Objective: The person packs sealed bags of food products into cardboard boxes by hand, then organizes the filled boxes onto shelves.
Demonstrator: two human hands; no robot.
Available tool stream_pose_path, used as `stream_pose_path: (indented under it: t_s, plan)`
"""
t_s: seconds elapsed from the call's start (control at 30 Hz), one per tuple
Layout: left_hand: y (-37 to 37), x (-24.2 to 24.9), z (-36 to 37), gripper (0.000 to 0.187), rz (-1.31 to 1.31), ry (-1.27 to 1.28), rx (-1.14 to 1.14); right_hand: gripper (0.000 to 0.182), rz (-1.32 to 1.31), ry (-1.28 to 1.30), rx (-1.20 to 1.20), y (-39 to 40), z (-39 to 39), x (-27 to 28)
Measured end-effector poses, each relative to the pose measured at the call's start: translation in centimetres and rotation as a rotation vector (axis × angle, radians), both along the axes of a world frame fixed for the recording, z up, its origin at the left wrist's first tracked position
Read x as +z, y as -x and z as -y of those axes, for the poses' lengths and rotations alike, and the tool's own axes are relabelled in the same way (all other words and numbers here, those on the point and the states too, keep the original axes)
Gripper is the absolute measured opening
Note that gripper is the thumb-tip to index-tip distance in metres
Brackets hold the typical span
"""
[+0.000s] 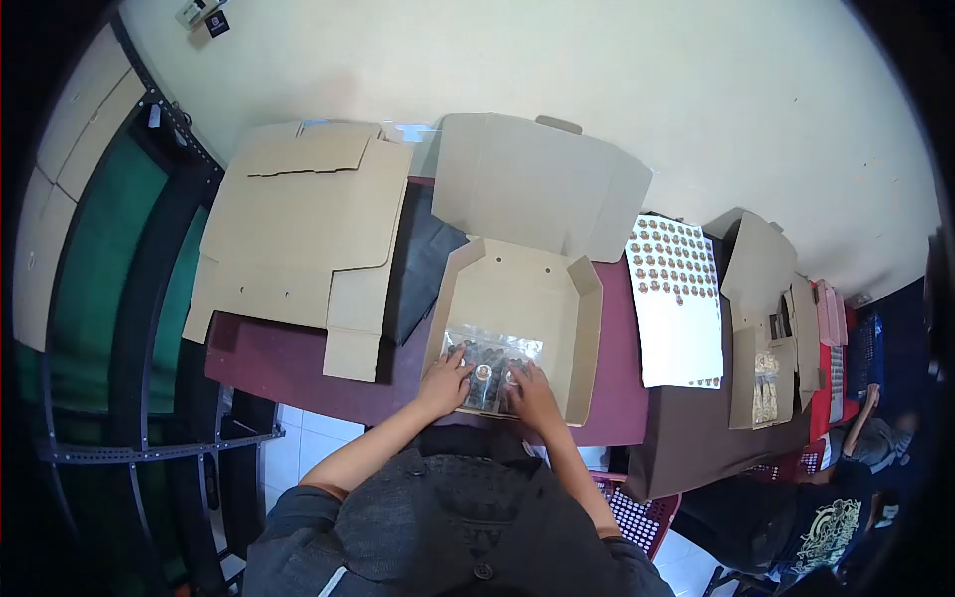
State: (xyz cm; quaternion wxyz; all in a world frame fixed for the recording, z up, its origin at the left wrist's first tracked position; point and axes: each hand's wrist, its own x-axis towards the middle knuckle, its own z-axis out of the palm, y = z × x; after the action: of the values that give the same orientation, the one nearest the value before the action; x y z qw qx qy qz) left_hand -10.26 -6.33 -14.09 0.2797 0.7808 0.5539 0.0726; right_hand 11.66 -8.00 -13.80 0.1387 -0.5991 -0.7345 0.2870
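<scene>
An open cardboard box [512, 289] lies before me, its lid raised toward the wall. Along its near side are several clear plastic pouches [484, 391] with dark contents and round labels. My left hand [447, 384] rests on the left of the pouches, fingers stretched out over the plastic. On the right of the pouches lies my right hand [532, 392], its fingers also spread and touching the plastic. Neither hand is wrapped round a pouch. The parts of the pouches under my fingers are hidden.
Flat cardboard [308, 209] lies on the left of the maroon cloth [269, 355]. A sticker sheet [676, 328] is to the right, then another open box [753, 348] holding packets. Dark metal shelving [149, 454] stands left. A person [831, 517] sits at far right.
</scene>
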Motion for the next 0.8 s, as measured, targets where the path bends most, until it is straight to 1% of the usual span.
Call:
stream_pose_path:
  t_s: [0.03,0.07,0.13,0.17,0.2,0.23,0.27,0.33,0.4,0.47,0.57,0.6,0.67,0.7,0.73,0.77,0.8]
  plan:
    - [0.1,-0.3,0.1,0.041,0.067,-0.039,0.003,0.043,-0.011,-0.015,0.002,-0.6,0.1,0.0]
    - [0.2,-0.7,0.2,0.041,0.069,-0.038,0.002,0.043,-0.01,-0.014,0.002,-1.2,0.2,0.0]
    - [0.2,-0.6,0.1,0.044,0.229,-0.019,-0.007,0.042,0.04,0.231,-0.049,-2.0,0.4,0.2]
    - [0.2,-0.5,0.0,0.044,0.229,-0.021,-0.008,0.043,-0.021,0.255,-0.134,-2.3,0.7,0.4]
    - [0.2,-0.2,0.0,0.047,0.171,0.036,-0.033,0.043,-0.021,0.253,-0.135,-2.6,0.8,0.5]
    - [0.2,0.1,0.0,0.051,0.112,0.092,-0.059,0.043,-0.02,0.21,-0.158,-2.9,0.9,0.6]
    - [0.1,0.4,0.1,0.051,0.113,0.087,-0.062,0.043,-0.018,0.165,-0.184,-3.2,1.0,0.8]
    - [-0.1,1.2,0.1,0.053,0.012,0.166,-0.036,0.044,-0.03,0.162,-0.183,-3.9,1.2,1.1]
    - [-0.3,0.7,0.0,0.053,0.02,0.143,-0.052,0.046,-0.09,0.173,-0.149,-4.4,0.9,1.5]
    - [-0.1,0.2,0.1,0.054,0.031,0.116,-0.068,0.046,-0.115,0.104,-0.154,-4.5,0.9,1.9]
    - [-0.2,0.2,0.3,0.052,0.103,0.039,-0.083,0.05,-0.156,0.063,-0.312,-4.3,1.6,2.9]
    - [0.0,0.4,0.2,0.052,0.111,0.029,-0.133,0.05,-0.15,0.047,-0.36,-4.1,1.8,3.4]
    - [0.6,1.3,-0.2,0.053,0.193,-0.031,-0.105,0.052,-0.183,0.004,-0.367,-4.1,2.6,4.2]
    - [0.8,1.8,-0.3,0.051,0.276,0.021,-0.07,0.052,-0.179,-0.026,-0.426,-4.2,2.9,4.3]
    - [1.0,2.4,-0.5,0.049,0.354,0.079,-0.035,0.052,-0.19,-0.035,-0.408,-4.3,3.1,4.2]
    - [1.0,3.3,-0.7,0.049,0.356,0.069,-0.097,0.053,-0.203,-0.042,-0.387,-4.3,3.4,4.1]
    - [1.3,4.4,-0.8,0.045,0.372,0.081,-0.066,0.053,-0.206,-0.061,-0.438,-4.2,3.7,4.5]
